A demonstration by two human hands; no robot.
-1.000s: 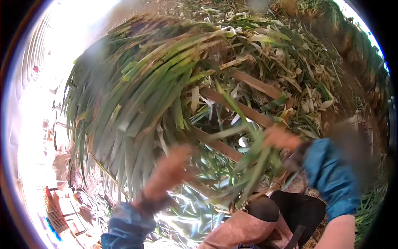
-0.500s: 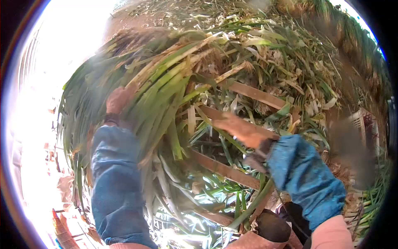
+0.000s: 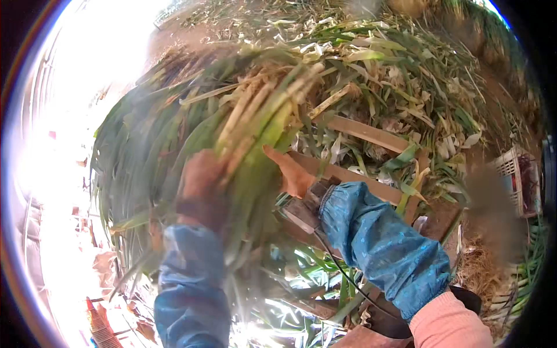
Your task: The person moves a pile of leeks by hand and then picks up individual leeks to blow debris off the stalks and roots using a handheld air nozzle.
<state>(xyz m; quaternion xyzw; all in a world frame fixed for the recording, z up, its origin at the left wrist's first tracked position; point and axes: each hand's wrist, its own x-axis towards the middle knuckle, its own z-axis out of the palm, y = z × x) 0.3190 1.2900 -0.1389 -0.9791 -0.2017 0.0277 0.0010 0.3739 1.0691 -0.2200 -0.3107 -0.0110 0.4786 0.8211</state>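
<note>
My left hand (image 3: 203, 180), blurred by motion, is wrapped round a bunch of long green stalks (image 3: 255, 136) with pale, brownish ends. The bunch slants up and to the right. Just right of it is my right hand (image 3: 292, 174), its fingers partly hidden beside the leaves; what it holds, if anything, does not show. A dark block with a cable (image 3: 303, 213) sits at my right wrist. Left of my hands, a large heap of green stalks (image 3: 133, 156) hangs down.
Wooden slats (image 3: 368, 134) of a frame cross behind my right hand. Loose leaves and peelings (image 3: 400, 75) cover the ground beyond. At the right are a pale plastic crate (image 3: 510, 168) and more green stalks (image 3: 534, 249). A dark blurred shape hangs near the crate.
My left hand has moved right and down with the stalks, off the heap toward the middle. My right hand has moved left, close to the bunch.
</note>
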